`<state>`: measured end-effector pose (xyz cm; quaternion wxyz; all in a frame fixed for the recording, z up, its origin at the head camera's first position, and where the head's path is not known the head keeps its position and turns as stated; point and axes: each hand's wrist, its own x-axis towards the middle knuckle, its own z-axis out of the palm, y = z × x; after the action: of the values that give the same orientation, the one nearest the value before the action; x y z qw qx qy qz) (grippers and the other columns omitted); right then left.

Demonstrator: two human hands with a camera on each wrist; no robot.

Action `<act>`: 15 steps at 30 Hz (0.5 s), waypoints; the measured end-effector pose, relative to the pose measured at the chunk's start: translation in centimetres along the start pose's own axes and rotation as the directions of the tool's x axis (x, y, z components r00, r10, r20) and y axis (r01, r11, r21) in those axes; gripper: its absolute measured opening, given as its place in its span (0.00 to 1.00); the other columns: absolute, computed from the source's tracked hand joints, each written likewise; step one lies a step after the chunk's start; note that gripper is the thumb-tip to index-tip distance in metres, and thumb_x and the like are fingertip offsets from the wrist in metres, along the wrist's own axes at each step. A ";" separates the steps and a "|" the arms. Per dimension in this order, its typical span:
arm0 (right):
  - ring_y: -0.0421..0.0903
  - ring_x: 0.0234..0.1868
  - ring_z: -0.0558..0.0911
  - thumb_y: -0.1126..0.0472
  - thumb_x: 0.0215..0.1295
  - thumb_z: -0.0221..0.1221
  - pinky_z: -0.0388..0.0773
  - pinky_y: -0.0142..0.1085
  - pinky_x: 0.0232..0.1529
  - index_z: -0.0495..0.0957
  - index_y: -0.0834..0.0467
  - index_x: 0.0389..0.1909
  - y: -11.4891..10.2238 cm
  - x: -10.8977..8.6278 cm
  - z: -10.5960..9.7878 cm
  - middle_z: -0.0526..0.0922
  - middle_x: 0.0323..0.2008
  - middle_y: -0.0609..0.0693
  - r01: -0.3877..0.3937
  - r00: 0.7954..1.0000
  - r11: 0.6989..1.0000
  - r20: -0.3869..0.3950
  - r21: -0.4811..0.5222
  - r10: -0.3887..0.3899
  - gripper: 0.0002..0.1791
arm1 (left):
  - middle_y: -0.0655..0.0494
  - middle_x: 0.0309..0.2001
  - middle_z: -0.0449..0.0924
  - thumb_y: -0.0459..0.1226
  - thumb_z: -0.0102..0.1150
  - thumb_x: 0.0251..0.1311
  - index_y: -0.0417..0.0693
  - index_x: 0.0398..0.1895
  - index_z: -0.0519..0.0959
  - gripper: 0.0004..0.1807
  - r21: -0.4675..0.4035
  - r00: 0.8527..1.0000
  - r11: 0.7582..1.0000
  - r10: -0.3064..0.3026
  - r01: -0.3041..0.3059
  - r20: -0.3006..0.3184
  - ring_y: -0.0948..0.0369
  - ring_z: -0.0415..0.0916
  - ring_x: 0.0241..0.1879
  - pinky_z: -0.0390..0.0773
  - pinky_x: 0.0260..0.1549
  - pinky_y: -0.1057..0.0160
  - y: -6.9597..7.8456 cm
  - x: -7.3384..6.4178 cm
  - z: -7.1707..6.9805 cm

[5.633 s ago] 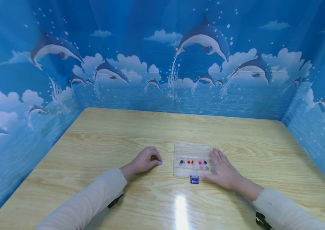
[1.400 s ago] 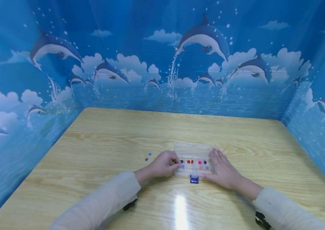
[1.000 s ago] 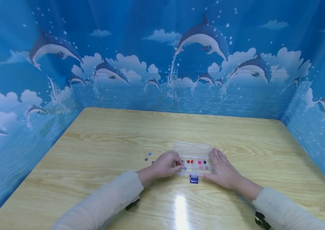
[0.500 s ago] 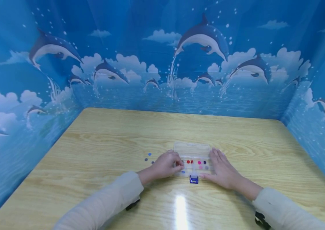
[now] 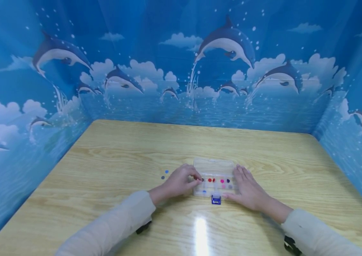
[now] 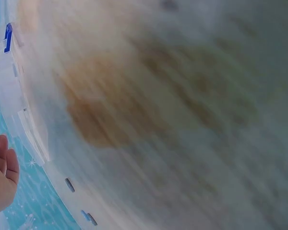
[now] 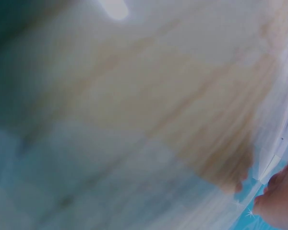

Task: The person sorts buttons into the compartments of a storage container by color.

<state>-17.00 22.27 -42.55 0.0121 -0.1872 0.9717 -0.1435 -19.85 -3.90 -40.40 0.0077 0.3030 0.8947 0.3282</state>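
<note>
A clear plastic compartment box (image 5: 213,165) lies on the table, lid folded back, with a blue latch piece (image 5: 216,200) at its front. My left hand (image 5: 179,182) is at the box's left edge, thumb and index fingertips near the black piece (image 5: 203,180). Nothing shows between those fingertips. A blue disc (image 5: 204,191) lies in the front left compartment. My right hand (image 5: 249,188) rests against the box's right side, fingers straight, thumb at the front edge. Red pieces (image 5: 210,180), a magenta disc (image 5: 222,181) and other small pieces sit in the compartments.
Left of the box, a blue disc (image 5: 166,171) and a grey disc (image 5: 163,177) lie loose on the wood-grain table (image 5: 136,145). A dolphin-print curtain (image 5: 181,103) stands round the table's back and sides.
My left hand has carried a blue disc from the table into the box's front left compartment and let go, then drawn back slightly left. My right hand has stayed at the box.
</note>
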 end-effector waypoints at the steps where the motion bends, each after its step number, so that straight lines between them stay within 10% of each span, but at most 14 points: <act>1: 0.68 0.69 0.48 0.32 0.56 0.52 0.46 0.57 0.68 0.48 0.75 0.66 0.0 0.0 0.0 0.48 0.68 0.72 0.001 1.000 1.000 -0.001 -0.001 -0.001 0.56 | 0.60 0.34 0.81 0.39 0.61 0.55 0.50 0.35 0.82 0.06 0.005 1.000 1.000 0.007 -0.007 -0.005 0.65 0.72 0.40 0.73 0.45 0.66 -0.1 0.0 -0.1; 15: 0.67 0.70 0.48 0.32 0.57 0.51 0.45 0.56 0.69 0.47 0.75 0.66 0.1 -0.1 0.1 0.47 0.69 0.72 0.005 1.000 1.000 -0.002 -0.004 -0.005 0.56 | 0.54 0.43 0.81 0.40 0.62 0.56 0.48 0.40 0.83 0.10 0.014 1.000 1.000 -0.003 0.003 -0.011 0.58 0.74 0.48 0.72 0.52 0.55 -0.9 -0.7 -0.9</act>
<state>-16.96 22.40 -42.65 0.0107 -0.1894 0.9715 -0.1419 -19.94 -5.33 -40.39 0.0015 0.2998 0.8974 0.3237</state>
